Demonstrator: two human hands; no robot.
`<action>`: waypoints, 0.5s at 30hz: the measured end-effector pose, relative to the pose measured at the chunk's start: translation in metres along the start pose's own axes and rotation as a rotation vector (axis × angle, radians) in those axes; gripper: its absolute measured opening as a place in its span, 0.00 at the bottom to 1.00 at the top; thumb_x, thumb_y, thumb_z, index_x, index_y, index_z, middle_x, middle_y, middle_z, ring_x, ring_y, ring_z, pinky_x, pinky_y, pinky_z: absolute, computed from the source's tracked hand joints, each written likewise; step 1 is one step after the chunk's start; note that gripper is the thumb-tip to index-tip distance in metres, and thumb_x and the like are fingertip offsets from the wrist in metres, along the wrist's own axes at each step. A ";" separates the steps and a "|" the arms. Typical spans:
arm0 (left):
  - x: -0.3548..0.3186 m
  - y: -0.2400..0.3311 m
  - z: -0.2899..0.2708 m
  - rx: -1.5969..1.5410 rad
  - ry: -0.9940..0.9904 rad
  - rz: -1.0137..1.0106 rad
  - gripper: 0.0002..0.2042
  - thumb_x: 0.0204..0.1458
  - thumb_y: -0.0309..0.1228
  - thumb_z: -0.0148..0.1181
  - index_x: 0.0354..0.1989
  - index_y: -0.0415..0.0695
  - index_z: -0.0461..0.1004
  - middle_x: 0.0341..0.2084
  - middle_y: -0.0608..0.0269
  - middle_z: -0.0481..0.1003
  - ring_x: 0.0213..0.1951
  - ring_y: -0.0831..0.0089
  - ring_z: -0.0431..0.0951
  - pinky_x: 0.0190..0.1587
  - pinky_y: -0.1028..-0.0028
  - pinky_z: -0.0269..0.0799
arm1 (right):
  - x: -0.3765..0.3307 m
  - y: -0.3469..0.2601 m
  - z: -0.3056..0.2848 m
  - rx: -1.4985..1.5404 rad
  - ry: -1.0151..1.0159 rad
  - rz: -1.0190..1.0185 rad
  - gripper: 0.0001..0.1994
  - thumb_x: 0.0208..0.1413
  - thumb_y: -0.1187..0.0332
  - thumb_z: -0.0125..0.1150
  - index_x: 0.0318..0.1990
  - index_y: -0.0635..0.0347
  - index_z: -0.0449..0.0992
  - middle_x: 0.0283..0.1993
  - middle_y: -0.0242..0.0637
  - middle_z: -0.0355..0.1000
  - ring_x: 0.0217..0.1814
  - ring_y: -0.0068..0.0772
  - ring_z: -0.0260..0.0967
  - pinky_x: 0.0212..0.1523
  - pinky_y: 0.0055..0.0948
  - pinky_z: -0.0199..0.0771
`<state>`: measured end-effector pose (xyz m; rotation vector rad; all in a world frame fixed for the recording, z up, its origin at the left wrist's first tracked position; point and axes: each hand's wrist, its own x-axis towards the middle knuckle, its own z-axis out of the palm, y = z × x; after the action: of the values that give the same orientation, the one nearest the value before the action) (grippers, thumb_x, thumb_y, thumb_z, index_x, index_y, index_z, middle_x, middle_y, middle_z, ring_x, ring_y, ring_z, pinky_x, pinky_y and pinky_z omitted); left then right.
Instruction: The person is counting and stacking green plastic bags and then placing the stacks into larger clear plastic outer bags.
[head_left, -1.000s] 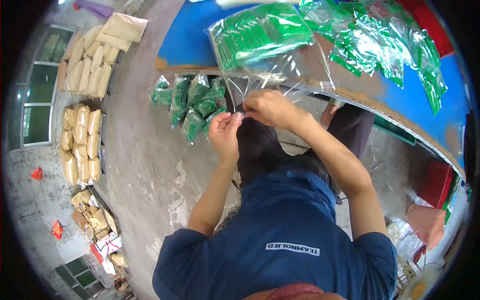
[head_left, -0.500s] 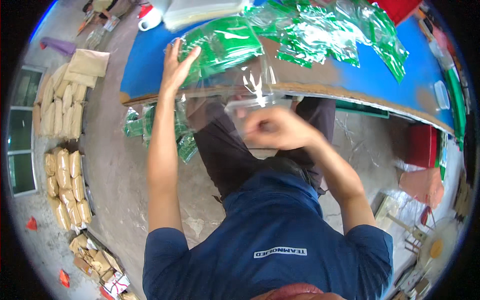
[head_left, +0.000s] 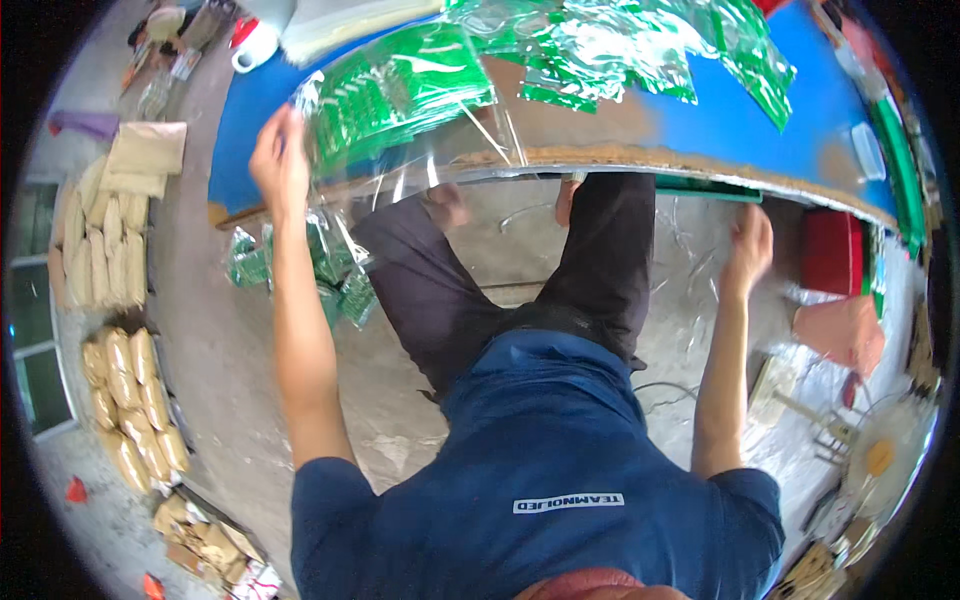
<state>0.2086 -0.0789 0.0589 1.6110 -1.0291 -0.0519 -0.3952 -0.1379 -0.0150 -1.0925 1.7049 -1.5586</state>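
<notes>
A clear plastic bag with green printed packets [head_left: 400, 85] inside lies at the table's front left, its clear end hanging over the edge above my lap. My left hand [head_left: 280, 165] is closed on the bag's left edge. Well to the right, my right hand [head_left: 750, 245] is raised just off the table's front edge, fingers curled; whatever they hold, if anything, I cannot make out. Beyond the bag, a heap of shiny green-and-clear packets [head_left: 620, 60] spreads over the blue table [head_left: 830, 130].
A stack of clear bags [head_left: 350, 25] and a white mug [head_left: 255, 45] stand at the far left. More green packets [head_left: 335, 270] hang below the table's left part. A green tray [head_left: 710, 188] sits under the edge; a red box [head_left: 832, 250] and a fan [head_left: 880, 455] are right.
My right hand has swung from beside the bag's clear end out to the right. My left hand has shifted left and slightly down along with the bag. The whole view has shifted somewhat.
</notes>
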 end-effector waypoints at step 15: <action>-0.130 0.006 -0.039 0.364 -0.115 0.475 0.17 0.46 0.10 0.59 0.41 0.43 0.83 0.45 0.55 0.77 0.48 0.59 0.78 0.51 0.67 0.73 | -0.062 -0.091 0.204 -0.185 -0.922 -1.290 0.17 0.43 0.79 0.65 0.44 0.55 0.78 0.51 0.38 0.72 0.51 0.46 0.72 0.51 0.41 0.73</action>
<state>0.1467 0.0341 0.0144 1.6540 -1.5554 0.3874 -0.1743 -0.1866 0.0372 -2.7317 0.4094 -1.0453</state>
